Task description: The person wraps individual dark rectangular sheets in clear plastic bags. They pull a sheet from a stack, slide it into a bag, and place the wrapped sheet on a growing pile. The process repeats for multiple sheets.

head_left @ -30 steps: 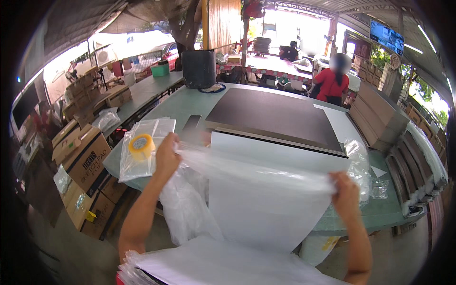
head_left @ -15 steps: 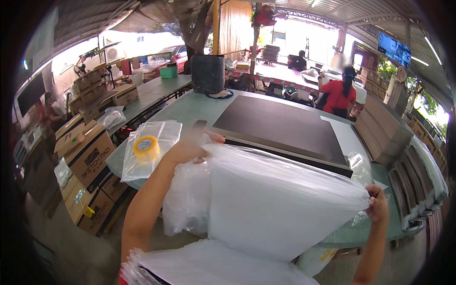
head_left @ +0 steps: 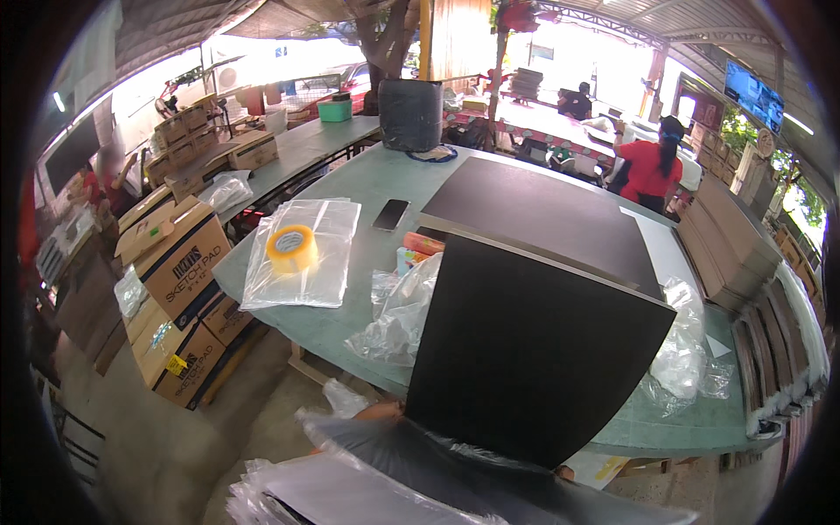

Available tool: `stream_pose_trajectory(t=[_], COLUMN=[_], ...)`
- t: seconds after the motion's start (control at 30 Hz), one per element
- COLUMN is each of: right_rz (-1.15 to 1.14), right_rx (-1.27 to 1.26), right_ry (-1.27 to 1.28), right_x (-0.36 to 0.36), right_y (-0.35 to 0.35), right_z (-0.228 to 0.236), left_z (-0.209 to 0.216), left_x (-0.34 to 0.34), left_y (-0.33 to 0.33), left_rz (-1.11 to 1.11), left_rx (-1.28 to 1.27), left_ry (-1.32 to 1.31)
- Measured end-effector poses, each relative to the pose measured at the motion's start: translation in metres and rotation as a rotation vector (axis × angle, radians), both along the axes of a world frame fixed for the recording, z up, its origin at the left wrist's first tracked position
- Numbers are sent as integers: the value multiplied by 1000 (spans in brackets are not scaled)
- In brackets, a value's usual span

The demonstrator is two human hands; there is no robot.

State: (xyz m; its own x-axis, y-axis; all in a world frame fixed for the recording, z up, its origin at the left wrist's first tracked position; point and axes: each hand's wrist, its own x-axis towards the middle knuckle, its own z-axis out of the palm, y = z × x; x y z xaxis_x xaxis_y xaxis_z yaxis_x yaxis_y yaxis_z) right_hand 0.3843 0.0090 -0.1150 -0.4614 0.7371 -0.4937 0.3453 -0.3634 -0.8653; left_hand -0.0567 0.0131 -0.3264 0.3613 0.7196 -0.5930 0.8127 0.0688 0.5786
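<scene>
Half a second ago a pale, filmy plastic sheet was stretched between both hands above the bench; now a large black board stands tilted up in front of the person, hiding most of what lies behind it. Its lower edge sinks into the mouth of a clear plastic bag that crumples below it.

Only a sliver of the left hand shows at the board's lower left corner, and a bit of the right hand peeps out under the lower right edge. How far either grip is closed I cannot tell; both seem to be at the bag's opening.

To do this well, I would judge, the bag's mouth should be held wide and taut at both corners so the stiff square corners slide in without snagging or tearing the thin film.

The board is flat, rigid and matt, with sharp straight edges. A second dark board lies flat on the green bench. Nearby lie a yellow tape roll on a glossy clear bag, a dark phone, and loose wrinkled plastic.
</scene>
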Motion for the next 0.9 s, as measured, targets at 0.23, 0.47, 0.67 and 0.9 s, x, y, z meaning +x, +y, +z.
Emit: stream_pose_trajectory(t=[0.23,0.47,0.67,0.9], right_rz=[-44,-96,722,573], right_rx=[31,96,-100,-70], right_ry=[-82,42,-90,-300], right_x=[30,61,-64,-67], right_y=[-19,-25,5,12], right_z=[12,44,12,36], left_z=[12,361,180,142], left_x=[-16,28,104,112], left_y=[22,-3,-16,44], left_rz=[23,-294,-485,-325], left_rx=[68,300,56,579], left_ry=[77,-773,-728,-479])
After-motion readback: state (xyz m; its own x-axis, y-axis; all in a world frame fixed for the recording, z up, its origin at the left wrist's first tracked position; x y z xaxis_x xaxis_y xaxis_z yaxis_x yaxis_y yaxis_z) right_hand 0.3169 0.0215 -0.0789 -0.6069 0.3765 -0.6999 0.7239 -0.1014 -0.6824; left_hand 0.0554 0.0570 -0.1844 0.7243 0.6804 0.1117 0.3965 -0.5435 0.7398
